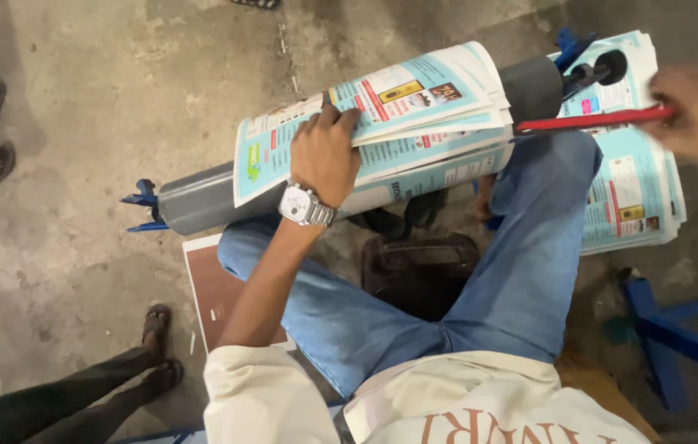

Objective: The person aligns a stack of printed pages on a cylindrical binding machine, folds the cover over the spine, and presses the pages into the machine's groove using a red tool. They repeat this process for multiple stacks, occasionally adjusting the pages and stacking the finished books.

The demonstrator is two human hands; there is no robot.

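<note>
Printed pale-blue, white and red sheets (414,115) are wrapped around a grey tube at upper centre; a matching stack (636,181) lies at right.

The location was an informal floor-level workshop or small production area rather than a home or office. The bare concrete floor (78,123) was stained and worn, and work took place directly on it, with a grey roller tube (201,201) on a blue metal fixture (142,205), a stack of printed newspaper sheets (636,189), and a blue metal frame (686,333) close by. The sandalled feet (160,349) of other people stood near the work position.
</note>
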